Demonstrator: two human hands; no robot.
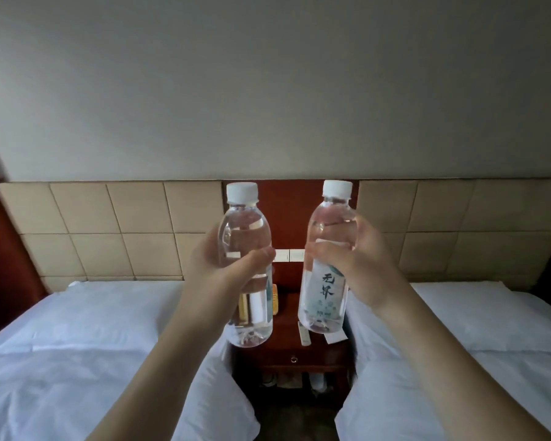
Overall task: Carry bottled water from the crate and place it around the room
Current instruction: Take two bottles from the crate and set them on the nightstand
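I hold two water bottles up in front of me, one in each hand, above the gap between two beds. My left hand (218, 265) is wrapped around the middle of the left bottle (247, 265), thumb across its front. This bottle is clear plastic with a white screw cap, filled almost to the shoulder, and it stands close to upright; its label is turned away from me, so I see mostly the clear water and the ridged base. My right hand (353, 265) grips the right bottle (326, 259) around its upper body, fingers curled over the front just above the label. This one is the same make, with a white cap, and it tilts slightly, base toward the left. Its pale label faces me and carries two large dark characters over a faint green pattern. The two bottles are near each other but apart.

Below them stands a dark red wooden nightstand (291, 348) with a small drawer pull, holding a white remote control (303, 334) and a yellow item partly hidden behind the left bottle. White bedding covers the left bed (77, 345) and the right bed (474, 361), and a tan padded headboard (109, 230) runs behind both.
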